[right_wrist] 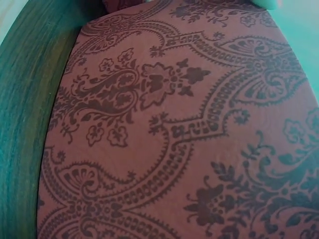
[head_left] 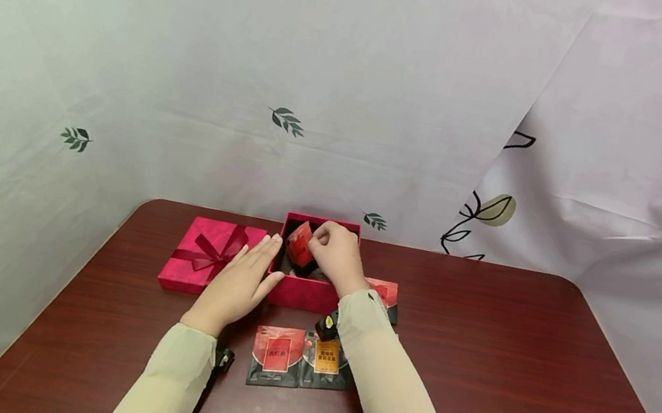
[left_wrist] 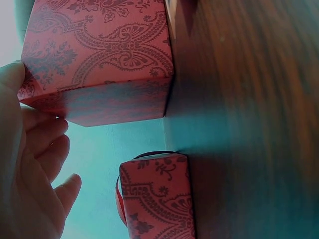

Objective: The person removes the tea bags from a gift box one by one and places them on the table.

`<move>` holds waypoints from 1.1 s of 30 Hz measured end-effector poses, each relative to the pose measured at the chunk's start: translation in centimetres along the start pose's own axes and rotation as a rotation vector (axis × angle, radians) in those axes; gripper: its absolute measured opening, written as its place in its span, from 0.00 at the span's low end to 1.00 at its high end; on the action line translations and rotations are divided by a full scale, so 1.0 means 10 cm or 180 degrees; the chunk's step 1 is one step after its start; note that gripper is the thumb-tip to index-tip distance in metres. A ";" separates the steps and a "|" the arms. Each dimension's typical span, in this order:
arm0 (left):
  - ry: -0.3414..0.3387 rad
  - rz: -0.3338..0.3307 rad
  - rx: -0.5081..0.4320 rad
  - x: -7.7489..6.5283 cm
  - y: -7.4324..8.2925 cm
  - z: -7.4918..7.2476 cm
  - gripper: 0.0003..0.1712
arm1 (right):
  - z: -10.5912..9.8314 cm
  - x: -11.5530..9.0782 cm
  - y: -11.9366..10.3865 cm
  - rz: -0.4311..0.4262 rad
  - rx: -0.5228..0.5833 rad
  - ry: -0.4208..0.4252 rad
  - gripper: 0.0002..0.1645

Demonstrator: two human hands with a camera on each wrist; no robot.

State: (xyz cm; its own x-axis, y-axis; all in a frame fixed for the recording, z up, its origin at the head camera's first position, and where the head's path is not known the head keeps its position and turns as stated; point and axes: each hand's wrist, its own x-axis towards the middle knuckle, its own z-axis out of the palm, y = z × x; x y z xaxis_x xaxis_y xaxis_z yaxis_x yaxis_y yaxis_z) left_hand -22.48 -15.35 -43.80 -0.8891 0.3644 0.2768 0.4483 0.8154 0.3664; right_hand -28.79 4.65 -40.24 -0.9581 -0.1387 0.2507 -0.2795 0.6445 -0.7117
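Note:
A red-and-black tea sachet (head_left: 300, 242) stands tilted in the opening of a red patterned gift box (head_left: 303, 296). My right hand (head_left: 337, 255) pinches the sachet's right edge between thumb and fingers. In the right wrist view, the box's patterned wall (right_wrist: 174, 114) fills most of the picture, and the fingers are hardly seen. Along the box's left side, my left hand (head_left: 239, 284) reaches with fingers extended. The left wrist view has its thumb touching the corner of the box (left_wrist: 99, 45), the other fingers (left_wrist: 55, 154) loosely spread. The lower part of the sachet is hidden inside.
Left of the box lies its lid (head_left: 192, 241), tied with a dark red ribbon bow. In front are a red sachet (head_left: 276, 359) and an orange-labelled sachet (head_left: 326, 362), side by side. Another red sachet (head_left: 384, 291) shows behind the right wrist. A patterned cloth (head_left: 351, 92) hangs behind the table.

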 end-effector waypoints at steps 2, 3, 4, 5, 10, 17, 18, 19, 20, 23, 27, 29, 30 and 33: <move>0.0011 0.0003 0.0005 0.00 0.00 0.00 0.39 | -0.01 -0.01 -0.01 -0.0042 0.0047 0.0078 0.03; 0.0013 0.0003 0.0008 0.00 0.00 0.00 0.39 | -0.02 -0.02 -0.01 -0.0055 0.0083 0.0118 0.03; 0.0011 0.0000 0.0008 0.00 0.00 0.00 0.39 | -0.02 -0.04 -0.01 -0.0060 0.0122 0.0155 0.03; 0.0010 -0.0004 -0.0004 -0.01 0.01 0.00 0.39 | -0.04 -0.05 -0.01 -0.0066 0.0169 0.0196 0.04; -0.0004 -0.0004 -0.0006 0.00 0.01 -0.01 0.39 | -0.12 -0.14 0.00 0.0010 0.0509 0.0389 0.04; -0.0004 -0.0035 -0.0005 -0.01 0.01 -0.01 0.40 | -0.26 -0.30 0.08 0.0154 0.1086 0.0539 0.05; -0.0003 -0.0032 0.0000 -0.01 0.01 -0.01 0.40 | -0.28 -0.33 0.10 0.0221 0.1204 0.0518 0.05; -0.0001 -0.0027 0.0007 -0.01 0.01 -0.01 0.40 | -0.31 -0.35 0.12 0.0295 0.1338 0.0491 0.05; 0.0001 -0.0026 0.0011 -0.01 0.01 -0.01 0.40 | -0.34 -0.37 0.14 0.0372 0.1471 0.0455 0.06; 0.0016 -0.0018 0.0014 -0.01 0.02 0.00 0.40 | -0.43 -0.43 0.19 0.0611 0.1874 0.0367 0.07; 0.0049 -0.0009 0.0018 -0.02 0.02 0.00 0.40 | -0.54 -0.50 0.26 0.0799 0.2254 0.0336 0.10; 0.0060 -0.0002 0.0029 -0.01 0.02 0.00 0.40 | -0.59 -0.53 0.30 0.0855 0.2371 0.0342 0.10; 0.0062 -0.0002 0.0030 -0.01 0.02 0.00 0.40 | -0.61 -0.55 0.32 0.0878 0.2416 0.0350 0.10; 0.0061 0.0010 0.0034 -0.01 0.01 0.00 0.40 | -0.67 -0.59 0.36 0.0953 0.2525 0.0368 0.09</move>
State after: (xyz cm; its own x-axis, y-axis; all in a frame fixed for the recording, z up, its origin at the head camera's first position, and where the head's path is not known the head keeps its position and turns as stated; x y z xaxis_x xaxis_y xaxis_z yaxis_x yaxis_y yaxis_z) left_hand -22.36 -15.26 -43.82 -0.8857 0.3585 0.2950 0.4500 0.8190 0.3560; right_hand -23.68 12.79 -39.92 -0.9982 0.0589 0.0135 -0.0183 -0.0813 -0.9965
